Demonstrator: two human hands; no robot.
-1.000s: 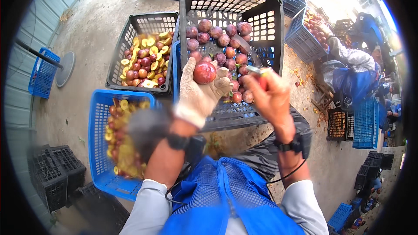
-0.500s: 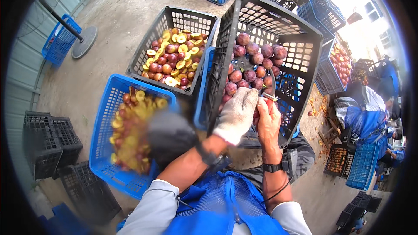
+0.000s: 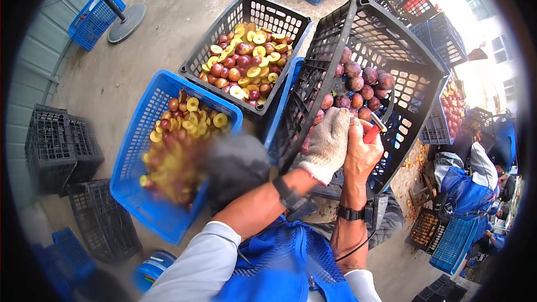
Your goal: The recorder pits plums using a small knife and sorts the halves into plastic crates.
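We're working over the tilted black crate (image 3: 391, 50), both hands up at its near edge. Left hand (image 3: 330, 140), in a knit work glove, is curling shut around something, most likely a plum, but the fruit itself is hidden behind the glove, so we're only judging that. Right hand (image 3: 361, 154), bare, is gripping a red-handled knife (image 3: 373, 128) in a closed fist.

Knife: we're seeing the red handle poking out of the fist and a short metal tip above it. Long axis is running from the fist up and to the right, tip pointing toward the crate's inside. Stiff, light, sharp at one end; we're holding it by the handle, the only sane place.

Whole plums (image 3: 358, 86) are lying in the tilted crate just beyond the hands. We're judging them firm but bruisable, smooth-skinned, likely slippery once cut and wet. Roundish, so no real long axis. Best taken in a cupped palm, fingers wrapped round, not pinched. The knit glove should be helping grip.

Halved plums (image 3: 243, 64), yellow flesh up, are sitting in the second black crate (image 3: 246, 14) to the left. More halves are filling the blue crate (image 3: 168, 134) nearer our left side; part of it is blurred.

Another person in blue (image 3: 467, 190) is crouching at far right, well apart from us.
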